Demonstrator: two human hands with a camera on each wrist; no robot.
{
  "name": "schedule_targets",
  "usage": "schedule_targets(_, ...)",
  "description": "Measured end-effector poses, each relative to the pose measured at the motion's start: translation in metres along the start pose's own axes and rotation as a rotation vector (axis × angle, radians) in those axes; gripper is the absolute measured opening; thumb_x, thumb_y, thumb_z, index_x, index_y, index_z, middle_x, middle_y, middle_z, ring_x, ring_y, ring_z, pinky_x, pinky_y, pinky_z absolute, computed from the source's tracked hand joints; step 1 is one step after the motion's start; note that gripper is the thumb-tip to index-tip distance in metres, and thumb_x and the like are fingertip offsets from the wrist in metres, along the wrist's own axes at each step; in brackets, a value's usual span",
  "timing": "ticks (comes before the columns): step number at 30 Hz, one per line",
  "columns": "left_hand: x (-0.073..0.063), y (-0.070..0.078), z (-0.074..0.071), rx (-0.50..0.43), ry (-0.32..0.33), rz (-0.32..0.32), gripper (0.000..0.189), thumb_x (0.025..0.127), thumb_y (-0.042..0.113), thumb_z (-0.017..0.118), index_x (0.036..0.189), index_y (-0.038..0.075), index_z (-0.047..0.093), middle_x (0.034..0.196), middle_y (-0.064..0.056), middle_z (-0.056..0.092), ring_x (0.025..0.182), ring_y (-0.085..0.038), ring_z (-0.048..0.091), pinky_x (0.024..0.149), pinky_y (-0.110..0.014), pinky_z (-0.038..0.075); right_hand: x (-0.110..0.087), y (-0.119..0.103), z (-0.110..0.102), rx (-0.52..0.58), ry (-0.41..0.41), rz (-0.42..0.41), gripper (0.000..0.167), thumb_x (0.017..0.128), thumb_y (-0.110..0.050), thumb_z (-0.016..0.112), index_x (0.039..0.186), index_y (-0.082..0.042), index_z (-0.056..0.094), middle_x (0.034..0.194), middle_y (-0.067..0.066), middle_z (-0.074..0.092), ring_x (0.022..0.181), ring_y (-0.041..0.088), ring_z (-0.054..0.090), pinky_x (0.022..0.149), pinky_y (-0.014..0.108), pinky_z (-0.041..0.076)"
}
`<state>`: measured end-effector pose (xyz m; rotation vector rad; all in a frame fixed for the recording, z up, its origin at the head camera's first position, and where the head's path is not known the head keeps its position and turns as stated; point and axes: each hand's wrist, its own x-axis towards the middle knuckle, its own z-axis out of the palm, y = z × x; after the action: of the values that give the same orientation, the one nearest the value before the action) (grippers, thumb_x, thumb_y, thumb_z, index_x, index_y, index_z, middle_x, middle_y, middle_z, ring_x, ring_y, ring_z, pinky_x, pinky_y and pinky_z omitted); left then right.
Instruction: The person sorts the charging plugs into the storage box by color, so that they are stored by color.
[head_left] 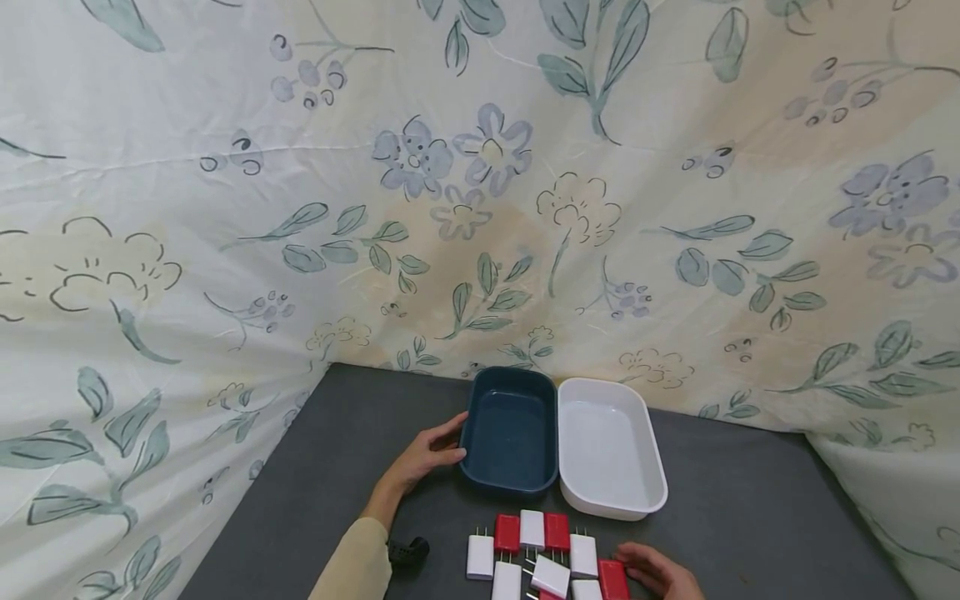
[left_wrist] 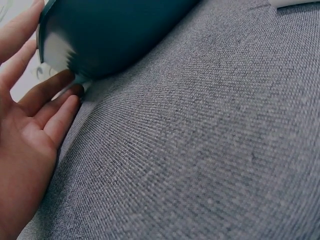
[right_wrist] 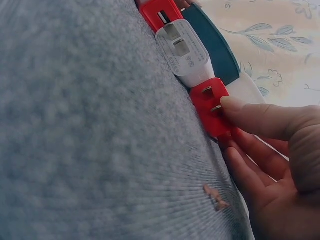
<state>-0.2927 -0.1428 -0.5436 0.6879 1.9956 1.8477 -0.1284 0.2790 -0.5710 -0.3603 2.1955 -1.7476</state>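
Observation:
My left hand (head_left: 423, 454) touches the left side of a dark blue container (head_left: 513, 433), its fingers extended against the wall in the left wrist view. At the front right my right hand (head_left: 660, 571) pinches a red plug-in charger (right_wrist: 204, 104) between thumb and fingers, its two metal prongs showing. Beside that one, a white charger (right_wrist: 186, 52) lies with its printed face visible in the right wrist view. Several more red and white chargers cluster at the front, among them a red charger (head_left: 507, 533) and a tilted white charger (head_left: 551, 575).
A white container (head_left: 611, 450) stands against the right side of the blue one. Both sit on a dark grey cloth-covered table (head_left: 322, 467). Floral fabric (head_left: 480, 250) hangs behind and at the sides. A small black object (head_left: 408, 552) is by the left sleeve.

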Motion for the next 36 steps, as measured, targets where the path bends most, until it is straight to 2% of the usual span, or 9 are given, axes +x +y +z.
schedule_targets(5, 0.001, 0.000, 0.000, 0.000, -0.008, -0.001, 0.064, 0.096, 0.005, 0.057, 0.153, 0.005, 0.028, 0.158, -0.018, 0.029, 0.145, -0.037, 0.033, 0.118, -0.053, 0.026, -0.001, -0.002, 0.000, -0.004, 0.013, 0.008, 0.072, 0.078, -0.002, 0.076, 0.127, 0.031, 0.035, 0.107, -0.031, 0.061, 0.104, -0.013, 0.057, 0.089, 0.011, 0.050)
schedule_targets(9, 0.001, 0.001, 0.000, 0.006, -0.008, -0.003, 0.066, 0.096, 0.008, 0.059, 0.153, 0.005, 0.028, 0.158, -0.019, 0.029, 0.145, -0.037, 0.032, 0.118, -0.053, 0.027, -0.002, -0.004, 0.001, -0.048, 0.043, -0.023, 0.068, 0.076, -0.001, 0.077, 0.124, 0.030, 0.040, 0.107, -0.030, 0.062, 0.102, -0.012, 0.058, 0.087, 0.012, 0.052)
schedule_targets(12, 0.000, 0.003, 0.000, 0.010, -0.009, -0.004, 0.066, 0.096, 0.009, 0.059, 0.153, 0.005, 0.027, 0.158, -0.018, 0.028, 0.145, -0.037, 0.032, 0.118, -0.052, 0.027, -0.004, -0.007, 0.003, -0.107, 0.109, -0.021, 0.067, 0.073, -0.002, 0.081, 0.122, 0.026, 0.045, 0.111, -0.015, 0.067, 0.100, -0.011, 0.059, 0.086, 0.014, 0.054)
schedule_targets(16, -0.001, 0.005, 0.001, 0.014, -0.009, 0.000, 0.066, 0.096, 0.009, 0.058, 0.153, 0.005, 0.027, 0.159, -0.020, 0.027, 0.145, -0.039, 0.031, 0.118, -0.053, 0.027, -0.004, -0.014, 0.008, -0.137, 0.219, 0.100, 0.071, 0.069, -0.009, 0.086, 0.125, 0.018, 0.050, 0.117, 0.015, 0.067, 0.096, -0.010, 0.060, 0.085, 0.020, 0.056)
schedule_targets(18, -0.001, 0.004, 0.000, 0.015, -0.011, -0.001, 0.066, 0.096, 0.008, 0.058, 0.153, 0.005, 0.026, 0.159, -0.020, 0.027, 0.145, -0.040, 0.031, 0.118, -0.053, 0.027, -0.003, -0.018, 0.011, -0.135, 0.262, 0.170, 0.074, 0.067, -0.011, 0.088, 0.126, 0.014, 0.052, 0.119, 0.022, 0.065, 0.094, -0.009, 0.061, 0.086, 0.023, 0.057)
schedule_targets(22, 0.002, -0.005, -0.002, 0.013, -0.008, -0.006, 0.067, 0.096, 0.009, 0.059, 0.154, 0.006, 0.025, 0.159, -0.020, 0.026, 0.145, -0.039, 0.031, 0.118, -0.053, 0.026, -0.001, -0.023, 0.014, -0.152, 0.318, 0.251, 0.074, 0.065, -0.013, 0.089, 0.126, 0.010, 0.055, 0.120, 0.021, 0.065, 0.096, 0.003, 0.066, 0.087, 0.027, 0.057)
schedule_targets(28, 0.008, -0.027, -0.006, 0.004, 0.008, 0.012, 0.066, 0.096, 0.010, 0.059, 0.154, 0.013, 0.027, 0.160, -0.016, 0.028, 0.146, -0.036, 0.031, 0.119, -0.053, 0.025, 0.000, -0.028, 0.016, -0.159, 0.343, 0.286, 0.073, 0.064, -0.013, 0.090, 0.125, 0.009, 0.056, 0.118, 0.020, 0.066, 0.103, 0.026, 0.067, 0.084, 0.033, 0.059)
schedule_targets(33, 0.008, -0.029, -0.006, 0.001, 0.014, 0.019, 0.066, 0.095, 0.012, 0.061, 0.154, 0.016, 0.031, 0.159, -0.011, 0.031, 0.145, -0.033, 0.034, 0.118, -0.051, 0.027, 0.001, -0.033, 0.016, -0.148, 0.344, 0.291, 0.072, 0.067, -0.014, 0.088, 0.127, 0.008, 0.055, 0.120, 0.020, 0.065, 0.105, 0.028, 0.066, 0.085, 0.032, 0.058)
schedule_targets(36, 0.008, -0.028, -0.006, 0.001, 0.012, 0.016, 0.068, 0.094, 0.013, 0.062, 0.154, 0.015, 0.030, 0.159, -0.011, 0.032, 0.145, -0.032, 0.035, 0.119, -0.050, 0.027, 0.003, -0.036, 0.018, -0.175, 0.376, 0.298, 0.070, 0.067, -0.017, 0.088, 0.125, 0.006, 0.057, 0.117, 0.016, 0.067, 0.104, 0.026, 0.066, 0.085, 0.030, 0.058)
